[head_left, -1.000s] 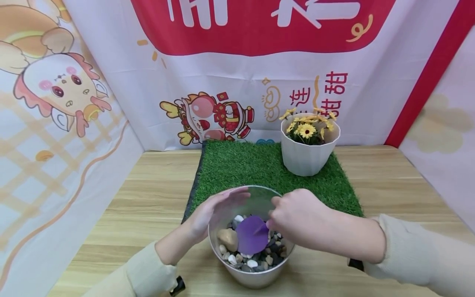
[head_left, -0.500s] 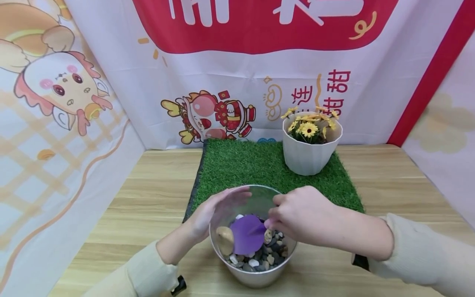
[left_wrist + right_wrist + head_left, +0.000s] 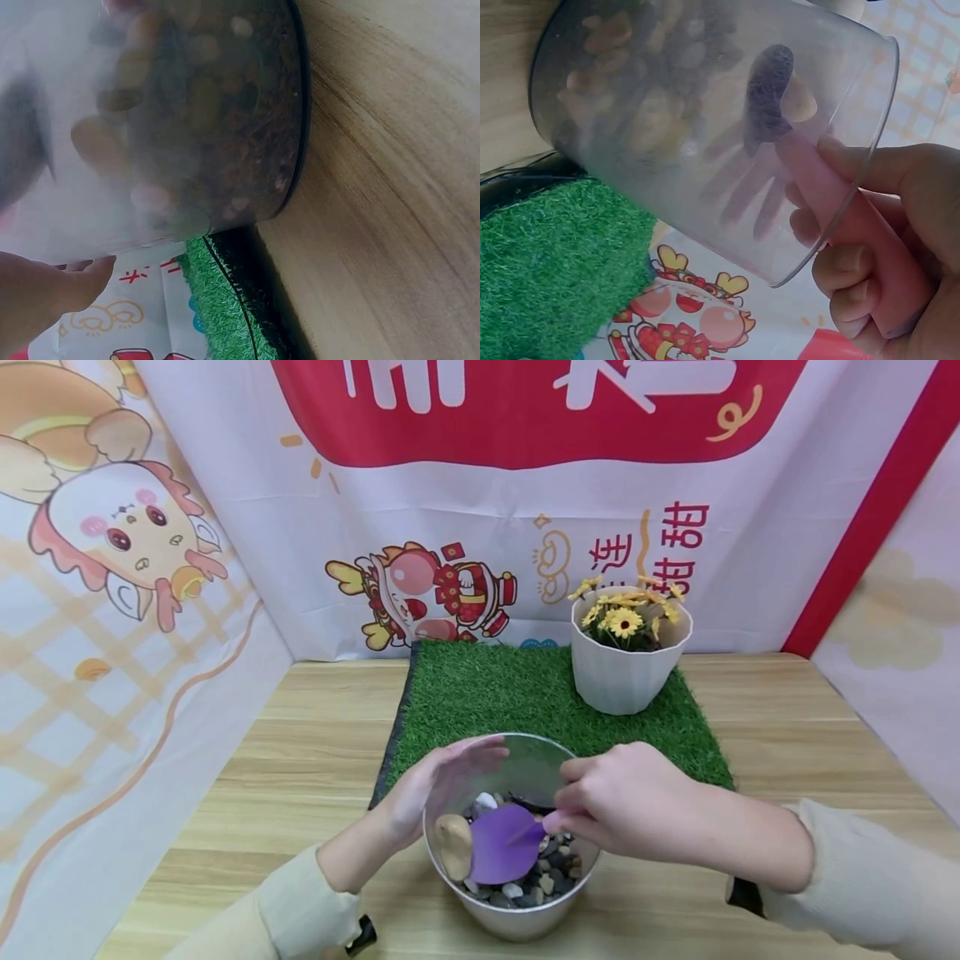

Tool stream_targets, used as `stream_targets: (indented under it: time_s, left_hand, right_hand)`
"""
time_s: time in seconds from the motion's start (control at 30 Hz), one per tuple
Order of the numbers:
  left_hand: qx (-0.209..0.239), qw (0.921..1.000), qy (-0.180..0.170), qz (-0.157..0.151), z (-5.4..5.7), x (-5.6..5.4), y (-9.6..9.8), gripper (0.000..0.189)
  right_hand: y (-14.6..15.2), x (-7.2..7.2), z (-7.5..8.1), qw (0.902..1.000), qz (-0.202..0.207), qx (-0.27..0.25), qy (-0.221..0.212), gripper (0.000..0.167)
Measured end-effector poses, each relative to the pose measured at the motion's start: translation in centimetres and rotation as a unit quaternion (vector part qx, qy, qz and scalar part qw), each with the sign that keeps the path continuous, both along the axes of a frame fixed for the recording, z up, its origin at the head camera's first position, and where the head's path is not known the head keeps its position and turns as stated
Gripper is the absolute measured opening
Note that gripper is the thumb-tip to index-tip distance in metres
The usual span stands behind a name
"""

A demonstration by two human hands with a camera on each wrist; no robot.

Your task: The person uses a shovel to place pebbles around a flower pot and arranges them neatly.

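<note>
A clear plastic bucket (image 3: 517,927) holding pebbles (image 3: 551,877) stands in front of me. My right hand (image 3: 622,802) grips the pink handle (image 3: 855,240) of a toy shovel (image 3: 506,843); its rounded purple blade is inside the bucket, tilted over the pebbles. A large tan stone (image 3: 453,847) sits at the blade's left edge, near the bucket's left wall, and shows beside the blade (image 3: 769,97) in the right wrist view. With fingers extended, my left hand (image 3: 431,789) rests along the bucket's outer left side. The blade hides part of the pebbles.
Behind the bucket, a green artificial grass mat (image 3: 495,693) lies on the wooden table (image 3: 292,760). A white pot of yellow flowers (image 3: 626,672) stands at the mat's back right. Printed cloth (image 3: 570,485) surrounds the table at the back and sides.
The shovel's blade has tilted and shifted slightly left, and the large tan stone has moved up toward the left wall. My right hand has drifted slightly right; my left hand stays at the bucket.
</note>
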State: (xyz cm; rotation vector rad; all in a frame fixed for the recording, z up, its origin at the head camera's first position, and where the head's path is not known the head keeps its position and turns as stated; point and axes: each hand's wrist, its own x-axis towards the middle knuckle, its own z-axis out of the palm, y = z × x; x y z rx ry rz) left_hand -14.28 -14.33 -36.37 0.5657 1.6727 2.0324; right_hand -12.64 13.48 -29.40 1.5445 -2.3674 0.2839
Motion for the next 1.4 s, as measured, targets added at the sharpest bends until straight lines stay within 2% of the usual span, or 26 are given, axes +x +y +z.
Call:
stream_targets:
  time_s: [0.2,0.7,0.83,1.0,1.13,1.23,1.4]
  left_hand:
    - [0.002,1.0,-0.003,-0.001,0.0,0.0,0.1,0.059]
    - [-0.005,1.0,0.006,0.006,0.1,-0.1,0.1,0.059]
    - [-0.009,0.9999,0.006,0.009,0.1,0.0,0.1,0.06]
    - [-0.007,0.9999,0.001,0.008,0.0,0.1,0.0,0.063]
    - [-0.016,0.9996,0.006,0.022,0.1,0.0,0.0,0.06]
    - [-0.037,0.9986,0.014,0.036,0.2,0.1,0.0,0.058]
    - [-0.047,0.9983,0.004,0.034,0.2,0.2,0.0,0.058]
  right_hand:
    - [0.4,0.2,-0.1,0.9997,0.01,-0.023,-0.004,0.037]
    - [0.9,-0.1,0.0,0.9975,0.015,-0.061,-0.034,0.021]
    - [1.1,-0.1,-0.2,0.9963,0.009,-0.076,-0.039,0.023]
    - [1.3,-0.1,-0.7,0.9934,0.015,-0.111,-0.021,0.032]
    - [1.4,-0.1,-0.9,0.9908,0.014,-0.135,0.002,0.039]
    - [1.3,-0.1,-1.1,0.9906,0.007,-0.134,0.022,0.042]
    - [1.3,0.0,-1.4,0.9895,-0.001,-0.132,0.059,0.046]
